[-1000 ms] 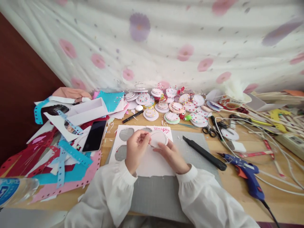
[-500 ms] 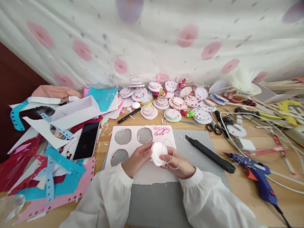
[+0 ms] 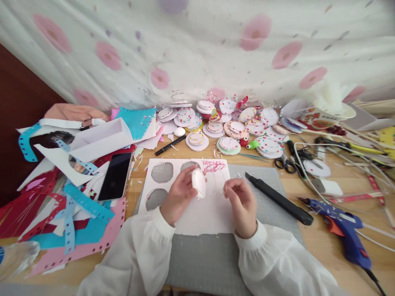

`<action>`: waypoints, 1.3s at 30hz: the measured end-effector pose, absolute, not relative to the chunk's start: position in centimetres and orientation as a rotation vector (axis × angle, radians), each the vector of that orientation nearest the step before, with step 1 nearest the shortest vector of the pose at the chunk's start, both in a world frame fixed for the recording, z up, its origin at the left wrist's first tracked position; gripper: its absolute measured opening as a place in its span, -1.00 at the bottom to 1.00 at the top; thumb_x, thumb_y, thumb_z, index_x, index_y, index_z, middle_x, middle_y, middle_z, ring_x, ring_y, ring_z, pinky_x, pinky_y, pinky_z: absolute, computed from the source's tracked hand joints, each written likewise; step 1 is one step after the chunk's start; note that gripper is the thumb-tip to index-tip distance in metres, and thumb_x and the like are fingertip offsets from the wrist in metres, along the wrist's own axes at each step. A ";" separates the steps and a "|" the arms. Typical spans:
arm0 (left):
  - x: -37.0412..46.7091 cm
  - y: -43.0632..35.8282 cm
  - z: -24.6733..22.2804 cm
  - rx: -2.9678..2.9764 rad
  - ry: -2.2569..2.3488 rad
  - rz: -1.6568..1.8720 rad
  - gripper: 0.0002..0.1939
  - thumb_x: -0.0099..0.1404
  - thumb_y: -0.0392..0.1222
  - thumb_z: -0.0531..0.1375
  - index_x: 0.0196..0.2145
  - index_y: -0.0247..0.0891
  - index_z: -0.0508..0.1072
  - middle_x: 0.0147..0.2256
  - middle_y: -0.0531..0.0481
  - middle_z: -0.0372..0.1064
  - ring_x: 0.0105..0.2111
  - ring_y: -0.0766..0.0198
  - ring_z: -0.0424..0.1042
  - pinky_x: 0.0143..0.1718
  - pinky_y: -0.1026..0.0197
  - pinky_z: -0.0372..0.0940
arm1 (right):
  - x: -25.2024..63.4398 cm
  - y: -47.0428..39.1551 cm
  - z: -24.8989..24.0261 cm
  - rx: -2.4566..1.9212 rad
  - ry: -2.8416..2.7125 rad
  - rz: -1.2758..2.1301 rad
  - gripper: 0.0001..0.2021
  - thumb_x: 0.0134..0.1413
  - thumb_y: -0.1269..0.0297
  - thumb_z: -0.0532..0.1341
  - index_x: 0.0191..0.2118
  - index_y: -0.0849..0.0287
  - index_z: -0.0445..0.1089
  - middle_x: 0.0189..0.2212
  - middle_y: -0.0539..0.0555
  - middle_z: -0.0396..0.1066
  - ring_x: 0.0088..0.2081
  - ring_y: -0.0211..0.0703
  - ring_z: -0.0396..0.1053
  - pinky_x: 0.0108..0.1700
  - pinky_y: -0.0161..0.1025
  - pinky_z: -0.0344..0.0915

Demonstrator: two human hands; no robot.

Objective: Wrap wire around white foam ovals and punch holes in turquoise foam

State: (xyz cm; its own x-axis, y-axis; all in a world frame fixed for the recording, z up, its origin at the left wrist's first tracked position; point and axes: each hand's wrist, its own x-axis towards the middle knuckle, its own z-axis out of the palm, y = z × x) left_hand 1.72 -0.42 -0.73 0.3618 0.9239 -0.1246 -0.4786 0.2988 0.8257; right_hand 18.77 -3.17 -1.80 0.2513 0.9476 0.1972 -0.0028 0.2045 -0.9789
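Observation:
My left hand (image 3: 179, 193) grips a white round disc (image 3: 199, 183) by its edge, tilted with its face toward the right. The disc looks like thick card or foam; a thin line runs across its face. My right hand (image 3: 242, 203) is apart from the disc, thumb and forefinger pinched on a thin pale thread, which shows only faintly between the hands. Below them lies a white board (image 3: 203, 218) with round holes cut out and red scribbles at its top right. It rests on a grey cutting mat (image 3: 200, 263).
A black utility knife (image 3: 279, 199) and a blue glue gun (image 3: 342, 230) lie on the right, with scissors (image 3: 285, 164) behind. Several layered discs with coloured dots (image 3: 197, 139) line the back. Paper scraps (image 3: 86, 209) and a phone (image 3: 115, 176) fill the left.
My right hand has left the disc and moved right, drawing the thread's loops away. My left hand has turned the disc more edge-on. The view has shifted slightly.

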 end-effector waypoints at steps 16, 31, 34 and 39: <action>2.4 -0.7 -1.2 0.872 0.633 1.045 -0.27 -0.03 -0.25 0.42 0.09 -0.11 0.28 0.04 -0.12 0.29 0.06 0.08 0.27 0.05 0.10 0.20 | 18.3 -4.5 -0.8 -0.934 -1.860 0.198 -0.55 0.07 0.59 0.18 0.08 0.17 0.26 -0.29 0.12 0.42 -0.32 -0.17 0.36 -0.32 -0.22 0.35; 2.2 -0.8 -1.7 0.845 0.580 1.020 -0.28 -0.12 -0.28 0.46 0.02 -0.14 0.35 0.04 -0.12 0.31 0.02 0.09 0.31 0.01 0.12 0.23 | 18.4 -5.2 -0.9 -0.983 -1.825 0.245 -0.59 0.10 0.65 0.09 0.01 0.12 0.33 -0.30 0.09 0.32 -0.27 -0.21 0.30 -0.28 -0.26 0.34; 2.2 -0.8 -1.8 0.839 0.583 1.030 -0.29 -0.12 -0.28 0.46 0.01 -0.13 0.36 0.04 -0.11 0.32 0.02 0.08 0.31 0.02 0.11 0.23 | 18.3 -5.2 -0.9 -0.986 -1.798 0.273 -0.60 0.09 0.68 0.06 -0.02 0.15 0.34 -0.28 0.10 0.29 -0.22 -0.19 0.31 -0.24 -0.26 0.35; 2.3 -0.8 -1.8 0.820 0.578 1.038 -0.30 -0.15 -0.27 0.47 -0.02 -0.13 0.38 0.02 -0.10 0.35 0.00 0.08 0.34 0.01 0.09 0.24 | 18.3 -5.0 -0.7 -1.001 -1.778 0.270 -0.61 0.08 0.69 0.05 -0.07 0.14 0.36 -0.29 0.09 0.27 -0.22 -0.19 0.32 -0.23 -0.24 0.36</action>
